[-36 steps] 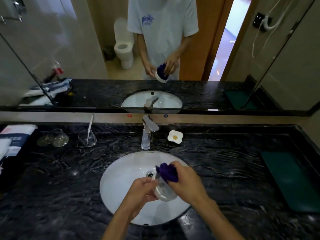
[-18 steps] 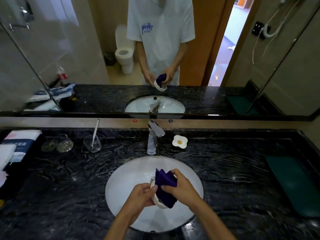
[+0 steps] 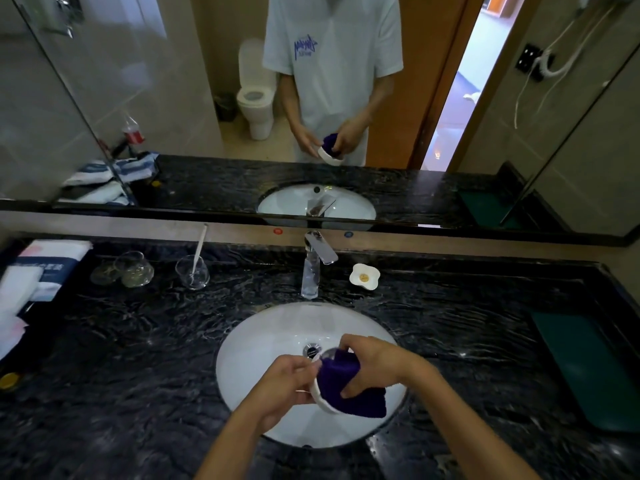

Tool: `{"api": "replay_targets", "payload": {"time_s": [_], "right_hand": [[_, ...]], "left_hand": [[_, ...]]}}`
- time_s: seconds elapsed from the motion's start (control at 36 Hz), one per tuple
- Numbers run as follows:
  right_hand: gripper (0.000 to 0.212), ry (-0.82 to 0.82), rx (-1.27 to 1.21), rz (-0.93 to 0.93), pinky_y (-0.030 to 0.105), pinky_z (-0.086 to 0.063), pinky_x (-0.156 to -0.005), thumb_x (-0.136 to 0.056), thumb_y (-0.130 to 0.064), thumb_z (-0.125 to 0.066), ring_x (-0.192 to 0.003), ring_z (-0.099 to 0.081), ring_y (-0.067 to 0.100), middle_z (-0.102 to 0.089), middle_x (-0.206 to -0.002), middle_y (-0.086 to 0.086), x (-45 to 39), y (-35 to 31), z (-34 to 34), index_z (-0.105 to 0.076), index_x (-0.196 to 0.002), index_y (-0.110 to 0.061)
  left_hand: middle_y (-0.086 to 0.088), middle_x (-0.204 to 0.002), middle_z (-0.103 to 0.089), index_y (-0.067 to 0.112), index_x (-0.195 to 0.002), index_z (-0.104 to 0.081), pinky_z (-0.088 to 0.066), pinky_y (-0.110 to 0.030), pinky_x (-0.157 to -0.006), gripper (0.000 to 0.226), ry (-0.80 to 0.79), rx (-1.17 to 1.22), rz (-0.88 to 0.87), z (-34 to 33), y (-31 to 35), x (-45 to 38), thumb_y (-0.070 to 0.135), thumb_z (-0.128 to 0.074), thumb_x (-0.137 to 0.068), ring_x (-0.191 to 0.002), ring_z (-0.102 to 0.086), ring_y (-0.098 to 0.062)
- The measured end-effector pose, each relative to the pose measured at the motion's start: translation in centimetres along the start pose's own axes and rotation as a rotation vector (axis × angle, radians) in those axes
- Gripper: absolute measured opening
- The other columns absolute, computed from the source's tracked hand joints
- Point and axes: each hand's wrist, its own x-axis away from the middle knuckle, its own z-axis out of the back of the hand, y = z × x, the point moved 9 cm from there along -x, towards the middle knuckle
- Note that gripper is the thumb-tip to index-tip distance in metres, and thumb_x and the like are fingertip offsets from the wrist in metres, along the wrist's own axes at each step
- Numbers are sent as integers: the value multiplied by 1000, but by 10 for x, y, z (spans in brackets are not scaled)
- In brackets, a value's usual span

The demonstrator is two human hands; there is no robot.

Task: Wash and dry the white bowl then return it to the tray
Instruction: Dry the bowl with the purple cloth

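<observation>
Above the sink (image 3: 263,344), you hold the white bowl (image 3: 320,398) tilted over the basin, your left hand (image 3: 287,389) curled around its rim while your right hand (image 3: 375,363) pinches a purple cloth (image 3: 346,386) pressed into it. The green tray (image 3: 588,365) lies well to the right of the sink on the dark counter (image 3: 138,358). The bowl may be wet, and with a loose left grip it could slip into the basin and chip
</observation>
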Motion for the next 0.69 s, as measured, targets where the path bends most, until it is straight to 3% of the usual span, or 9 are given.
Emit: {"api": "replay_targets", "payload": {"time_s": [0.08, 0.14, 0.19, 0.25, 0.31, 0.42, 0.53, 0.69], "right_hand": [[57, 154, 341, 37, 31, -44, -62, -72, -27, -78, -87, -54, 24, -55, -100, 1, 5, -12, 4, -42, -115, -26], [54, 367, 528, 122, 35, -39, -63, -74, -22, -73, -85, -57, 31, -62, -99, 9, 15, -30, 9, -39, -115, -21], [54, 604, 690, 249, 33, -34, -57, -66, -20, -77, -77, -59, 30, -67, -85, 7, 28, -48, 10, -44, -109, -16], [49, 774, 761, 354, 31, -36, -53, -58, -21, -83, -66, -57, 25, -68, -72, 1, 41, -57, 6, -56, -98, -17], [40, 870, 724, 421, 30, -42, -54, -58, -20, -83, -67, -57, 23, -69, -75, -1, 47, -56, 0, -64, -94, -18], [41, 865, 530, 440, 30, -49, -59, -59, -15, -78, -75, -58, 22, -67, -86, 0, 51, -50, -8, -67, -99, -15], [45, 700, 259, 415, 31, -53, -74, -64, -4, -71, -91, -58, 26, -62, -101, 5, 46, -40, -12, -62, -108, -14], [44, 618, 70, 354, 12, -40, -77, -74, -16, -74, -99, -48, 17, -50, -108, -5, 41, -24, -15, -49, -107, -29]], "left_hand": [[-23, -104, -78, 2, -100, -77, -61, -38, -80, 27, -23, -20, 20, -3, 2, 2, 26, -65, -98, -94, -75, -31], [-25, -107, -77, 0, -101, -77, -61, -38, -82, 31, -32, -1, 30, -3, 3, 3, 29, -68, -95, -97, -75, -34], [-29, -111, -74, -3, -104, -76, -60, -40, -86, 37, -32, 39, 28, 0, 5, 3, 31, -69, -92, -101, -74, -36], [-30, -113, -73, -3, -105, -76, -60, -41, -88, 37, -44, 70, 18, 0, 6, 3, 30, -68, -93, -103, -73, -37], [-30, -113, -73, -3, -107, -76, -59, -42, -89, 33, -74, 82, 9, -2, 6, 3, 27, -66, -96, -105, -72, -37], [-29, -114, -73, -4, -110, -74, -59, -45, -91, 28, -108, 108, 3, -6, 1, 1, 18, -60, -101, -105, -72, -36], [-27, -117, -73, -4, -117, -72, -58, -43, -88, 29, -113, 199, 1, -10, -4, 2, 16, -63, -98, -105, -72, -34], [-29, -123, -70, -2, -124, -69, -57, -50, -93, 49, -121, 323, 56, -14, -11, 6, 41, -57, -101, -112, -69, -40]]}}
